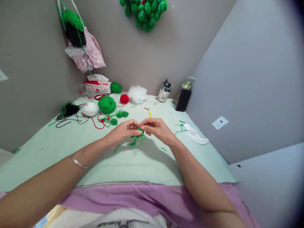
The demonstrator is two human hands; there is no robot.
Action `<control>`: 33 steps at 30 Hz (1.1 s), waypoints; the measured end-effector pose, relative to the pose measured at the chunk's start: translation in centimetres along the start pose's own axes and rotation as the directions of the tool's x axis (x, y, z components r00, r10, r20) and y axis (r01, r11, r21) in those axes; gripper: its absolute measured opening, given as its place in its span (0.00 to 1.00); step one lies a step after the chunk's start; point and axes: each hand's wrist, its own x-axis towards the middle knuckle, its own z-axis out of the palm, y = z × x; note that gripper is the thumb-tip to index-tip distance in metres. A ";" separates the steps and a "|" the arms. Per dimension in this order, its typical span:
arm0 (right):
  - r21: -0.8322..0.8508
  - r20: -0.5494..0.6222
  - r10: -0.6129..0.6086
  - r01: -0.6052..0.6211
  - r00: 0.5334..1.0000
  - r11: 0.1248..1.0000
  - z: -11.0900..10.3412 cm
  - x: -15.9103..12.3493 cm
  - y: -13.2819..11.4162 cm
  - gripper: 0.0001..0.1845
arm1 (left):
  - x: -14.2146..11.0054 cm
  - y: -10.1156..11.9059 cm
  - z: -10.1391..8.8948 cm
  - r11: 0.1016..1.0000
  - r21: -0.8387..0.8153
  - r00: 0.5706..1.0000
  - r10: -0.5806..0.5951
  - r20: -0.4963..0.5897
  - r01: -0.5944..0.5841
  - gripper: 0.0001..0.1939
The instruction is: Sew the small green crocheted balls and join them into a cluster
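Both my hands meet over the middle of a pale green table (133, 164). My left hand (125, 129) is closed in a pinch on a small green crocheted piece (140, 132), whose loose green yarn tails (136, 140) hang down to the table. My right hand (155, 126) is closed too, its fingers pinched on the same green piece; a yellow crochet hook (149, 113) sticks up behind its fingers. A silver bangle (78, 162) sits on my left wrist.
Behind my hands lie a green yarn ball (107, 104), a white ball (90, 109), a red ball (124, 98), black yarn (70, 110), white stuffing (137, 94), a tissue box (98, 86), a jar (163, 93), a bottle (186, 87) and a white cloth (196, 134). Walls close in left and right.
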 end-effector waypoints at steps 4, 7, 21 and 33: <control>0.154 -0.012 0.058 -0.055 0.998 0.986 0.3 0.4 0.5 0.11 | -0.1 0.2 0.4 0.999 -0.052 0.999 -0.010 0.053 0.012 0.14; 0.287 -0.149 0.101 -0.055 0.984 0.956 0.8 1.1 1.1 0.09 | 0.0 0.3 0.3 0.993 -0.113 0.999 -0.033 0.041 0.037 0.14; 0.400 -0.121 0.161 -0.101 0.980 0.911 0.8 1.5 1.6 0.13 | 0.3 0.2 0.2 0.969 -0.225 0.995 -0.102 0.017 0.103 0.12; 0.534 -0.204 0.231 -0.090 0.951 0.841 0.8 2.8 2.7 0.15 | 0.3 0.6 0.1 0.968 -0.229 0.993 -0.114 -0.022 0.106 0.12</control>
